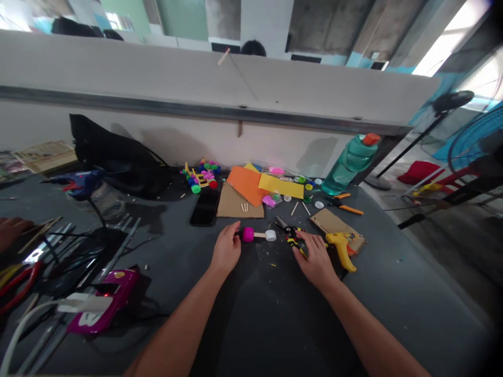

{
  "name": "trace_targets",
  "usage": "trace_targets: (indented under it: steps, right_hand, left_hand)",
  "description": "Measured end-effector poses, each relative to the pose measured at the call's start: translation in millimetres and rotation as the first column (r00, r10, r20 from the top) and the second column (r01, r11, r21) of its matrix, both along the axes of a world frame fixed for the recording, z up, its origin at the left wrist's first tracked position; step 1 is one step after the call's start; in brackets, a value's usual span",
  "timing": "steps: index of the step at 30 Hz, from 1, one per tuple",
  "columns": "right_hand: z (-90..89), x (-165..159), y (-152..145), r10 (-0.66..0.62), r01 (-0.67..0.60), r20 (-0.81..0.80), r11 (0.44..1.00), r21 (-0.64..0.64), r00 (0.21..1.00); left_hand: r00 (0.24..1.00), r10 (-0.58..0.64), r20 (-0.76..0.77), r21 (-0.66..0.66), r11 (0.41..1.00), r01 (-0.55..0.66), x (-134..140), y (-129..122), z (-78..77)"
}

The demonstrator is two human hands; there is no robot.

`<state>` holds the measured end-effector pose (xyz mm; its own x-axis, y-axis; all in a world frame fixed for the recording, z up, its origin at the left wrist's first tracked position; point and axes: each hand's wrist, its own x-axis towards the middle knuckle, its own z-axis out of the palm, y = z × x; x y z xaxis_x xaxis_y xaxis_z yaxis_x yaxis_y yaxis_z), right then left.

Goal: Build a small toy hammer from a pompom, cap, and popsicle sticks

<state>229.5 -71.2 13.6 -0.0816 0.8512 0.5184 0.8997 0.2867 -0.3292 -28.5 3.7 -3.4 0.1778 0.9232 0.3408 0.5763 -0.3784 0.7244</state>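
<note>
My left hand (227, 248) lies on the table with its fingers slightly bent and apart. Just right of its fingertips is a short wooden stick (259, 235) with a magenta cap (248, 234) at one end and a white cap (271, 235) at the other. My right hand (315, 257) is closed from above around the black-and-yellow handles of a pair of snips (291, 236). Their blades point away to the upper left. Close to the right hand's outer side lies a yellow glue gun (342, 250), beside a piece of cardboard (330, 222).
Orange paper (245, 183), yellow paper (281, 185), bottle caps and small sticks lie further back. A phone (205, 208) and orange-handled pliers (349, 209) flank them. A teal bottle (348, 165) stands back right. Left are a magenta power strip (106, 303) and another person's hand (11, 230).
</note>
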Motion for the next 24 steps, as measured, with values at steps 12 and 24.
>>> trace_targets:
  steps: [12,24]
  right_hand:
    - [34.9,-10,-1,0.142,-0.133,0.124,0.988,-0.073,0.982]
    - [25.6,-35,57,0.273,-0.25,0.064,0.937,-0.246,0.96]
  left_hand:
    - [0.995,-0.024,-0.096,0.024,0.999,0.026,1,-9,9.5]
    - [0.961,-0.218,-0.168,-0.007,0.975,0.22,23,1,36.1]
